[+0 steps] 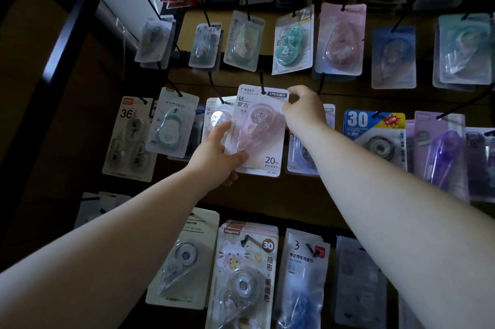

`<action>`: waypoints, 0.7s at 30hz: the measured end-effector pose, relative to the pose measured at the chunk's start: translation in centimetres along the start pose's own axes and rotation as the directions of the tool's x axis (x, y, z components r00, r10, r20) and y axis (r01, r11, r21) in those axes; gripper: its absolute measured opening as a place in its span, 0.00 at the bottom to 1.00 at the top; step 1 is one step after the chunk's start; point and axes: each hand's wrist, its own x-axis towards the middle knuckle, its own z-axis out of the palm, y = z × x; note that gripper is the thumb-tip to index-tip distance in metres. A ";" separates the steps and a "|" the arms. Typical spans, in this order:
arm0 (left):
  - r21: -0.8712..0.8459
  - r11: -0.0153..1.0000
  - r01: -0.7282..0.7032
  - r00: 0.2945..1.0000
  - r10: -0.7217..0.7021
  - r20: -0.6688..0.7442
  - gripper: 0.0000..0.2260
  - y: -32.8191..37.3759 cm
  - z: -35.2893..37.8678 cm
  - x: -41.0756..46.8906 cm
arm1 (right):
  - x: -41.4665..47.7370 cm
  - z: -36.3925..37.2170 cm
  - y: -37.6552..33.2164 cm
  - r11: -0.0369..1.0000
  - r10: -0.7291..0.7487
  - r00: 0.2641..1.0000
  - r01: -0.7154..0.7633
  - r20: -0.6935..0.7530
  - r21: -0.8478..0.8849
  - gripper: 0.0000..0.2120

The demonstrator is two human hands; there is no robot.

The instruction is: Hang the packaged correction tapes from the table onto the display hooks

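A white carded correction tape pack marked "20m" with a pale pink dispenser hangs in the middle row of the display. The pack's hang hole sits on a black display hook. My left hand grips the pack's lower left corner, thumb on the blister. My right hand pinches the pack's upper right edge. A similar pack hangs just left behind it on its own hook.
Rows of packaged correction tapes fill the board: teal and pink packs above, a blue "30" pack to the right, a cat-printed "30" pack below. Black hooks stick out towards me. A dark frame post runs along the left.
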 end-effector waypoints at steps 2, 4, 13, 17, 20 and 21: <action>0.049 0.999 0.018 1.000 -0.018 -0.016 0.31 -0.7 0.4 0.6 | 0.0 0.4 0.5 0.999 -0.009 0.998 0.012 0.063 -0.038 0.21; 0.098 0.995 0.036 0.999 -0.034 -0.022 0.31 -1.3 0.8 1.1 | 0.0 0.8 1.0 0.996 -0.007 0.987 0.022 0.162 -0.088 0.24; 0.167 0.980 0.107 0.994 -0.108 -0.002 0.29 -1.7 2.4 2.0 | -0.5 1.6 3.5 0.985 0.008 0.977 0.028 0.213 -0.168 0.30; 0.149 0.981 0.123 0.992 -0.117 -0.052 0.29 -1.4 2.2 1.7 | -0.8 0.9 4.6 0.996 -0.021 0.978 0.039 0.206 -0.084 0.28; 0.193 0.973 0.127 0.991 -0.117 -0.063 0.30 -1.2 2.0 1.0 | -1.4 0.2 4.9 0.995 -0.029 0.970 0.052 0.240 -0.087 0.25; 0.219 0.967 0.131 0.991 -0.119 -0.070 0.29 -1.3 1.9 0.7 | -1.8 -0.1 5.0 0.993 -0.044 0.965 0.071 0.258 -0.098 0.25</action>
